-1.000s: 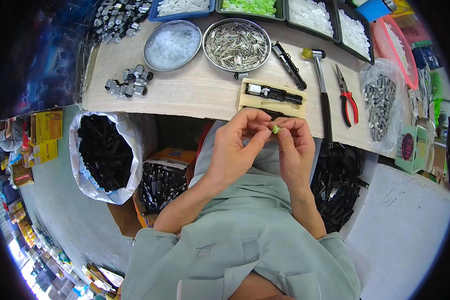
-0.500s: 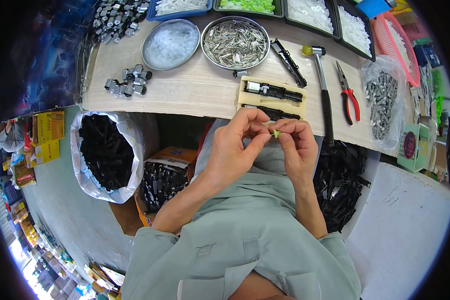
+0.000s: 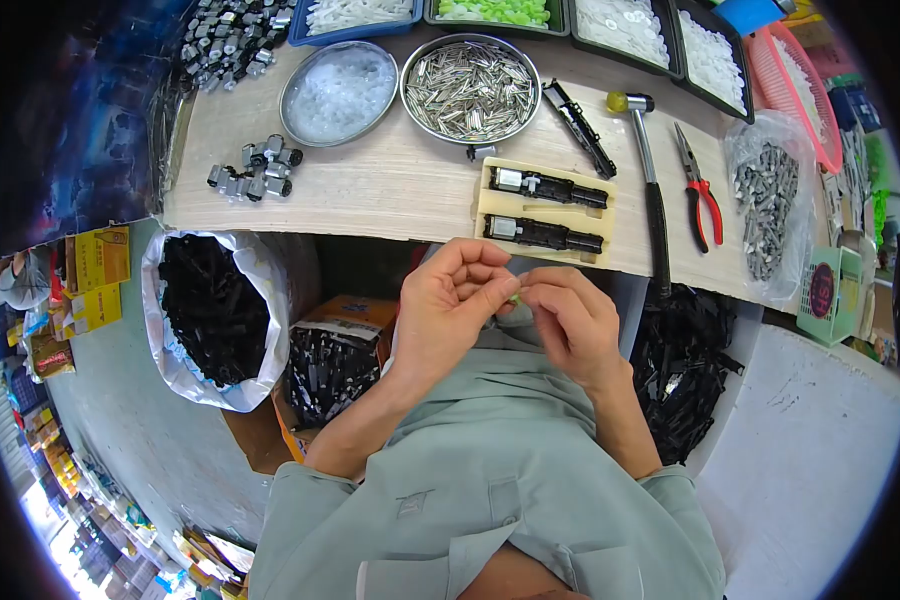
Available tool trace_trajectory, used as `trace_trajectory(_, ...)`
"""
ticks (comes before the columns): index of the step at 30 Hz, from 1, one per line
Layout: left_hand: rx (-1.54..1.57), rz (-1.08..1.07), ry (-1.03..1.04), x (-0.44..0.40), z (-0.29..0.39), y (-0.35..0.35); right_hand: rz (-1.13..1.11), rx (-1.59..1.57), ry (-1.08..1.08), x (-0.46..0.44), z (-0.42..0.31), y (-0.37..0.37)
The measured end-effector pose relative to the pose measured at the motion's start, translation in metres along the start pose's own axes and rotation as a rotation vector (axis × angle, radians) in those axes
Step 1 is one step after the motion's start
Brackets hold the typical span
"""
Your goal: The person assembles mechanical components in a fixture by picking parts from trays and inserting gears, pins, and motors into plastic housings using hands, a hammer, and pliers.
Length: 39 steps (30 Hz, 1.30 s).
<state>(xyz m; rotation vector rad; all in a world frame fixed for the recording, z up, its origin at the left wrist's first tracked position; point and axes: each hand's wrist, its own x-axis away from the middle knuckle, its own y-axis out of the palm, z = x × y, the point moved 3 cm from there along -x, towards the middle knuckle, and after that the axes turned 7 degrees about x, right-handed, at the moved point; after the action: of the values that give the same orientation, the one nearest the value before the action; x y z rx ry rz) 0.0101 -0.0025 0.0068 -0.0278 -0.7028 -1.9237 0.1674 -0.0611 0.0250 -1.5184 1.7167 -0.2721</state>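
Above my lap, my left hand (image 3: 457, 310) and my right hand (image 3: 577, 318) meet at the fingertips around a small green piece (image 3: 515, 299). Both hands are closed in a pinch on it, and the fingers cover most of it. Just beyond them, a cream fixture (image 3: 598, 212) at the table edge holds two black assemblies, the upper one (image 3: 560, 190) and the lower one (image 3: 545, 234), each with a silver motor at its left end. Another black part (image 3: 580, 130) lies diagonally behind the fixture.
Behind stand a bowl of metal pins (image 3: 406, 98) and a dish of clear pieces (image 3: 288, 112). A hammer (image 3: 651, 190) and red-handled pliers (image 3: 706, 200) lie right, beside a bag of metal parts (image 3: 767, 210). A white sack (image 3: 154, 330) stands lower left.
Both hands have moved down and slightly left, away from the fixture, with the green piece between them. The lower black assembly, partly covered before, now shows fully.
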Motion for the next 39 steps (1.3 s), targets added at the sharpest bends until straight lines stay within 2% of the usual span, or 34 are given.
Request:
trace_trajectory(6, -0.253, 0.009, 0.152, -0.004, 0.006, 0.009, 0.032, 0.127, -0.099, -0.011, 0.002, -0.002)
trace_trajectory(12, -0.337, 0.059, 0.196, -0.012, 0.007, 0.008, 0.037, 0.221, -0.148, -0.021, 0.011, -0.003)
trace_trajectory(15, -0.954, 0.041, 0.89, -0.015, 0.02, 0.012, 0.081, 0.314, -0.125, -0.028, 0.018, -0.004)
trace_trajectory(18, -1.005, -0.096, 1.156, -0.028, 0.012, 0.006, 0.09, 0.386, -0.074, -0.031, 0.03, 0.003)
trace_trajectory(24, -1.037, -0.152, 1.158, -0.035, -0.002, -0.009, 0.072, 0.362, -0.042, -0.034, 0.036, 0.01)
trace_trajectory(28, -1.065, -0.235, 1.232, -0.033, -0.008, -0.012, 0.05, 0.32, -0.032, -0.031, 0.038, 0.007)
trace_trajectory(34, -1.067, -0.24, 1.226, -0.038, -0.018, -0.012, 0.03, 0.321, -0.008, -0.035, 0.038, 0.008)
trace_trajectory(37, -1.12, -0.254, 1.112, -0.04, -0.022, -0.01, 0.01, 0.306, 0.006, -0.036, 0.037, 0.008)
trace_trajectory(39, -1.223, -0.239, 1.124, -0.037, -0.035, -0.012, -0.002, 0.282, 0.008, -0.039, 0.034, 0.004)
